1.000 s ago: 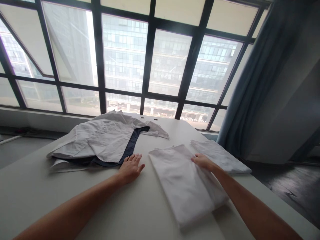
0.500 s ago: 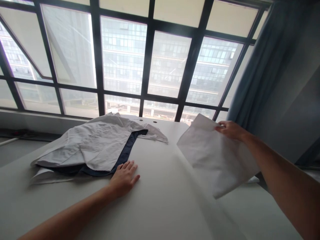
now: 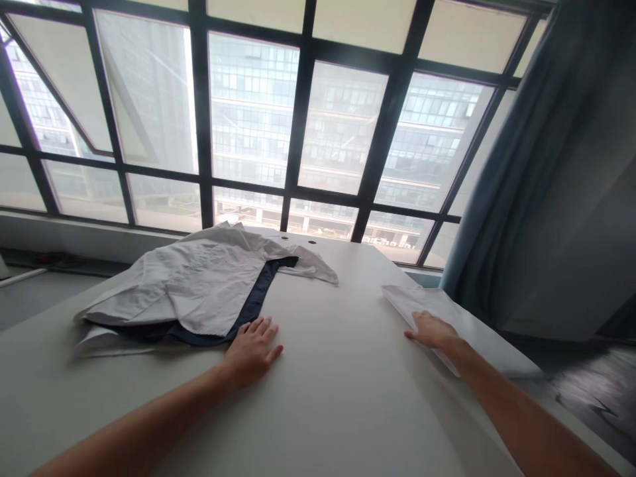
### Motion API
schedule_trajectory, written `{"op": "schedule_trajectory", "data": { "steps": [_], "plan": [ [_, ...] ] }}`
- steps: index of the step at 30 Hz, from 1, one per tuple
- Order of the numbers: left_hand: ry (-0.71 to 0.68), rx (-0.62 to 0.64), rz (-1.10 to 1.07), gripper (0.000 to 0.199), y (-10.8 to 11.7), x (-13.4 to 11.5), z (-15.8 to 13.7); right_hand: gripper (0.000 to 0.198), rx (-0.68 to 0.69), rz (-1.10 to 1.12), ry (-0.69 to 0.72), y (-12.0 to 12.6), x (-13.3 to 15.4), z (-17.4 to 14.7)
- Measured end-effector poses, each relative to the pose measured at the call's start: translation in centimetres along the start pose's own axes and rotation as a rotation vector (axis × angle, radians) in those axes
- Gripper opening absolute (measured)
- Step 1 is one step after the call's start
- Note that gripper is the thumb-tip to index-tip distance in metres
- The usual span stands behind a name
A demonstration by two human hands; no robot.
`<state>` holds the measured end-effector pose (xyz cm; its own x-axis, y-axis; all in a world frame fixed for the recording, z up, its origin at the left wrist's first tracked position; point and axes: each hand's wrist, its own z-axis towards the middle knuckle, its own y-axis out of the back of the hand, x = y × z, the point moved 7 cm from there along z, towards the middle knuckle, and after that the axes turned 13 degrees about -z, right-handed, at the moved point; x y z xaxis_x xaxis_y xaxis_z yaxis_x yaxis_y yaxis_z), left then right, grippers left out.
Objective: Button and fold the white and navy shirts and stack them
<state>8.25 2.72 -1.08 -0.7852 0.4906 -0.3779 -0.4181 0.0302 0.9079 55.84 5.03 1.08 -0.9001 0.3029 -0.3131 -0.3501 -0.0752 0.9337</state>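
Note:
A white garment with a dark navy lining or trim [image 3: 193, 285] lies spread and wrinkled on the left of the white table. My left hand [image 3: 252, 351] rests palm down, fingers apart, at the lower end of its navy band, and the fingertips touch or nearly touch it. On the right, my right hand [image 3: 433, 330] is at the left edge of a thin white sheet [image 3: 479, 324], with thumb and fingers closed on that edge. The sheet lies low at the table's right side; whether it is paper or cloth I cannot tell.
The white table [image 3: 318, 397] stretches toward a large black-framed window [image 3: 293, 132]. Two small dark round spots [image 3: 312, 242] mark its far end. A blue-grey curtain [image 3: 501, 172] hangs on the right. Beyond the right edge is a blurred grey patterned surface [image 3: 601, 391].
My right hand has come down and slightly left with the white sheet, from above the table to its right side. My left hand and the garment have stayed put.

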Motion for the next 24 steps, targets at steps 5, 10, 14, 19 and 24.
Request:
{"op": "schedule_trajectory", "data": {
  "steps": [5,10,14,19,24],
  "plan": [
    [-0.010,-0.016,-0.016,0.047,0.1,-0.1,-0.1,0.039,0.060,-0.095,0.011,0.1,0.9,-2.0],
    [-0.050,-0.034,-0.018,0.048,0.4,0.0,0.2,0.046,-0.029,-0.080,0.129,2.7,6.2,-5.4],
    [0.011,-0.142,0.059,0.050,2.4,1.3,0.7,0.046,-0.024,0.039,0.377,4.3,12.8,-9.7],
    [0.285,-0.193,0.192,0.055,5.6,6.0,0.9,0.048,-0.049,0.150,0.378,5.6,14.7,-12.4],
    [0.389,-0.138,0.051,0.057,7.2,10.4,0.9,0.047,-0.083,0.213,0.362,5.5,13.8,-12.4]
  ]
}}
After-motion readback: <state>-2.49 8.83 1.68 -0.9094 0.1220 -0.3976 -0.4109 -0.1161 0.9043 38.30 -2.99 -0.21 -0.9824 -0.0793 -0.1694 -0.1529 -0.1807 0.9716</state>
